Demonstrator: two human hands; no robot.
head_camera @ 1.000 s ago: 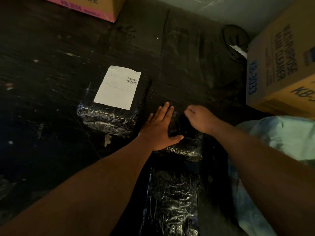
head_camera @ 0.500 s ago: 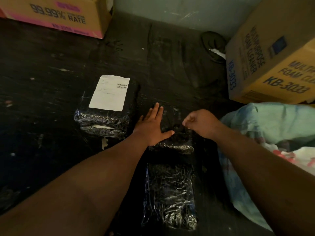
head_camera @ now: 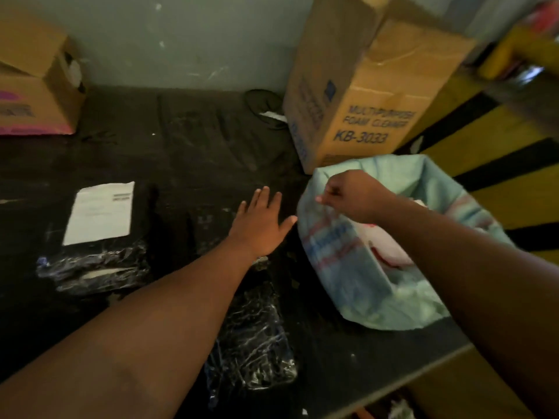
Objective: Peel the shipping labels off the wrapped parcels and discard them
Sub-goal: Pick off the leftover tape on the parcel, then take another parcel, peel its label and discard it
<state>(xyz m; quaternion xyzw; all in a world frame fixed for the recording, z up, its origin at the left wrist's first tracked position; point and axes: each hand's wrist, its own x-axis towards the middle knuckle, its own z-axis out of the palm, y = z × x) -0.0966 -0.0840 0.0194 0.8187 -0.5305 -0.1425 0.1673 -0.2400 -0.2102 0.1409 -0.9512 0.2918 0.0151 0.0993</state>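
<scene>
A black film-wrapped parcel (head_camera: 90,267) lies at the left with a white shipping label (head_camera: 99,213) stuck on its top. A second dark parcel (head_camera: 211,225) sits in the middle, and my left hand (head_camera: 260,225) rests flat on its right part with fingers spread. A third wrapped parcel (head_camera: 254,343) lies nearer to me, partly under my left forearm, with no label showing. My right hand (head_camera: 351,195) hovers over the near rim of a pale green bag (head_camera: 357,285), fingertips pinched together. Whether anything is pinched between them is too blurred to tell.
A tall cardboard box marked KB-3033 (head_camera: 363,116) stands behind the bag. Another box (head_camera: 36,95) sits at the back left against the wall. A dark coil (head_camera: 263,107) lies at the back. The table's edge (head_camera: 423,373) runs close at the front right, beside yellow-and-black stripes (head_camera: 499,164).
My right hand has left the middle parcel and swung right, up over the bag's rim. My view has turned right and up. The left hand stays flat on the middle parcel.
</scene>
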